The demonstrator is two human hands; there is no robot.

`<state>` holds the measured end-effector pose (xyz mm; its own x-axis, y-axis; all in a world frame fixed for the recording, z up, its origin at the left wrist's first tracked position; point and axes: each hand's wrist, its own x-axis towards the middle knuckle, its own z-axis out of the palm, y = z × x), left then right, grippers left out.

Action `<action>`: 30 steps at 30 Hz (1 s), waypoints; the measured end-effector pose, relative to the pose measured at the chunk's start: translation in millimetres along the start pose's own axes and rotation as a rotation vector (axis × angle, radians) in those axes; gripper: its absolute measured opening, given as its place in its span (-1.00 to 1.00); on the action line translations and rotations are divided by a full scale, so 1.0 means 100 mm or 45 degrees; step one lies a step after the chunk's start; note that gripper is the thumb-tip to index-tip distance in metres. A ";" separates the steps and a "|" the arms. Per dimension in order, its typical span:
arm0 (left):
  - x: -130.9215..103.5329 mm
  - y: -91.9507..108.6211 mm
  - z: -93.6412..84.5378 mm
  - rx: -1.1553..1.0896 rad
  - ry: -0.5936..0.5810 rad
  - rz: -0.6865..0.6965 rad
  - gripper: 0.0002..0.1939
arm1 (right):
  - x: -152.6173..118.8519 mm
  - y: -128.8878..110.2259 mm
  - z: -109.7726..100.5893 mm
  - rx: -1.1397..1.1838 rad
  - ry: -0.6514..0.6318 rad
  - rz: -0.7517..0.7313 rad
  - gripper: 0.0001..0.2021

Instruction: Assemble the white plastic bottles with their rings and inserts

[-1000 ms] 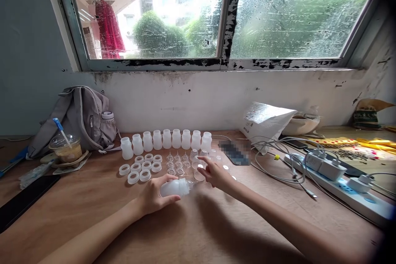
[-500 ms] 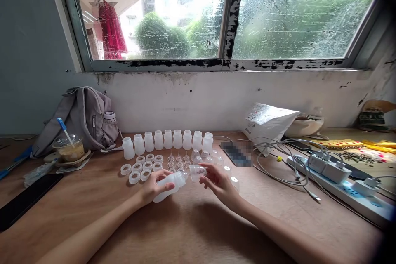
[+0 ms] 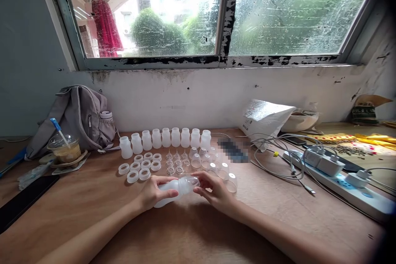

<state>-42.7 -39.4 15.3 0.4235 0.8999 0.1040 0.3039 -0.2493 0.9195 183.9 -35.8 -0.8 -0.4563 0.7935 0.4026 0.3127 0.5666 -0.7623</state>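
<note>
My left hand [image 3: 154, 193] is closed around a frosted baby bottle [image 3: 167, 194], which lies tilted with its neck to the right. A clear dome cap [image 3: 189, 181] sits over the neck end, and my right hand [image 3: 213, 189] grips its closed end between thumb and fingers. Behind my hands, several white ring collars [image 3: 144, 174] lie in rows at left. Several clear nipples [image 3: 176, 163] stand in the middle, and more clear dome caps [image 3: 222, 170] are grouped at right. A curved row of frosted bottles [image 3: 166, 137] stands upright at the back.
At left are a grey backpack [image 3: 83, 119], an iced drink cup [image 3: 64, 148] and a black phone-like slab [image 3: 27, 202]. On the right lie tangled white cables [image 3: 272, 169], a power strip [image 3: 349, 187] and a silvery white pouch [image 3: 266, 117]. A window [image 3: 198, 16] is above.
My right hand has brought the clear dome cap left onto the bottle's neck; a gap showed between them before. My left hand keeps hold of the bottle. The view has shifted slightly.
</note>
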 end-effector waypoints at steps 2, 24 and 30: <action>-0.01 0.03 0.00 0.031 -0.016 -0.002 -0.53 | -0.01 0.00 0.01 0.015 -0.012 0.000 -0.69; -0.05 0.11 -0.01 0.483 0.034 0.159 -0.60 | 0.02 -0.06 0.06 0.559 -0.211 0.247 -0.58; -0.04 0.02 -0.04 0.370 -0.059 0.149 -0.57 | 0.03 -0.09 0.10 0.778 -0.323 0.332 -0.56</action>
<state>-47.1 -42.5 17.7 0.5065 0.8434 0.1793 0.4791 -0.4482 0.7547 170.8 -40.7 2.5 -0.6331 0.7683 0.0946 -0.0514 0.0802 -0.9955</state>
